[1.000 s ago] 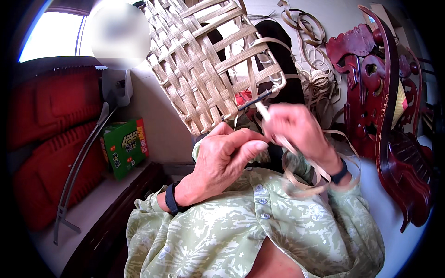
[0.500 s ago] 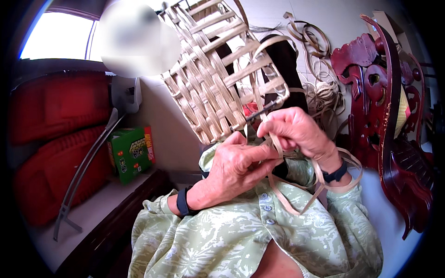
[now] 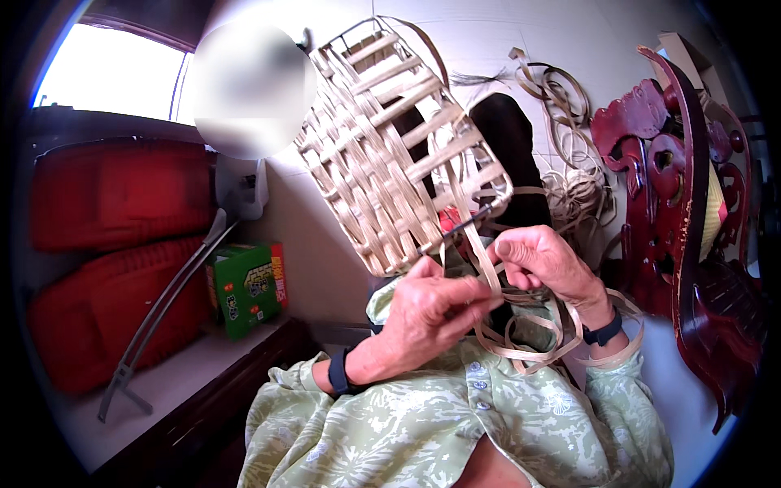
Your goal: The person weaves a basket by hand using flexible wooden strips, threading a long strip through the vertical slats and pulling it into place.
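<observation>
Woven panel [image 3: 368, 191] centre, far of hands: likely light, stiff; hold by dark rim [image 3: 462, 227]. Strip [image 3: 481, 259] likely soft, pliant; left hand [image 3: 435, 305] pinches it; right hand [image 3: 543, 264] curled beside, grip unclear

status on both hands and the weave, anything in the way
Left hand pinching tan strip; right hand close beside it. Woven panel partly filled, right side open. Loose loops below hands, may snag.
</observation>
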Available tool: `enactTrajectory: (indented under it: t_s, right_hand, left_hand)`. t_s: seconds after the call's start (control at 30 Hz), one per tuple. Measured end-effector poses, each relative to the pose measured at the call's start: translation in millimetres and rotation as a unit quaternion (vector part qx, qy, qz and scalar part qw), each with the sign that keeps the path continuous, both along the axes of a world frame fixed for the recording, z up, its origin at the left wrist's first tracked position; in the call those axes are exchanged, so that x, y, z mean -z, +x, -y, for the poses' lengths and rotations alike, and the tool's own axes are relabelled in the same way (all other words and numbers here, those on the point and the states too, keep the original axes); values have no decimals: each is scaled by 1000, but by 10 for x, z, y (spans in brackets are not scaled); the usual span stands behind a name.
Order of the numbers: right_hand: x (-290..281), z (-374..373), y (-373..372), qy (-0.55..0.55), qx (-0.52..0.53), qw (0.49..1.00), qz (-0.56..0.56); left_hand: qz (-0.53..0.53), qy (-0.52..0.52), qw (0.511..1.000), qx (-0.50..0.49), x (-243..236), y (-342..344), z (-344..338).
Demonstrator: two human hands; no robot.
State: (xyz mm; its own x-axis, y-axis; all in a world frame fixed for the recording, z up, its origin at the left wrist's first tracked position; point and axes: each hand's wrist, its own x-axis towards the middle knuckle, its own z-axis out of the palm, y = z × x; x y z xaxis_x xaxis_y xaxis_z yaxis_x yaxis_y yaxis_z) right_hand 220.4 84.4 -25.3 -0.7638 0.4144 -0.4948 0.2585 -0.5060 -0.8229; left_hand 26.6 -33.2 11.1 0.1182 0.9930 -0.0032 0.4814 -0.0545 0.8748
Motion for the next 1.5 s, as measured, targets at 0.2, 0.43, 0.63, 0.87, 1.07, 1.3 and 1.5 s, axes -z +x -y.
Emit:
enactTrajectory:
  t_s: [0.2, 0.43, 0.63, 0.87, 1.07, 1.3, 1.5]
  right_hand:
    - [-160, 140, -132, 37, 14, 999, -26]
    - [-573, 216, 93, 5, -361, 857, -368]
    - [-34, -101, -79, -75, -19, 996, -49]
    - [-516, 143, 9, 129, -162, 967, -149]
    - [-423, 251, 137, 31, -287, 914, -284]
    - [38, -9, -147, -204, 63, 973, -92]
    - [-582, 160, 172, 68, -160, 925, -337]
  left_hand:
    - [2, -23, 1000, -10, 12, -8, 81]
    - [118, -136, 981, -77, 36, 62, 19]
    - [2, -1, 1000, 3, -21, 28, 8]
    - [36, -59, 996, -54, -47, -59, 90]
    - [105, -101, 983, -112, 2, 96, -33]
    - [-14, 15, 999, 45, 71, 52, -23]
    - [60, -176, 978, -98, -64, -13, 10]
